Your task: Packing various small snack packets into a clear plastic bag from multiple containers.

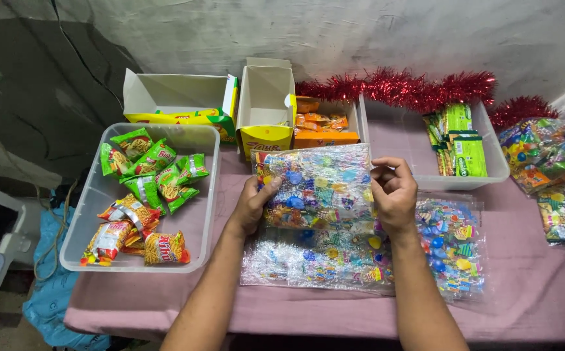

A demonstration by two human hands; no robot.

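Head camera looks down (close) at table.

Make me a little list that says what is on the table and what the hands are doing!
left hand: left hand grips the left edge of a clear sheet of small toys
right hand: right hand pinches its right edge
underneath: more toy sheets lie flat on the pink tablecloth
left side: clear tub with green snack packets and orange snack packets
back: open cartons, red tinsel
right tub: green packs
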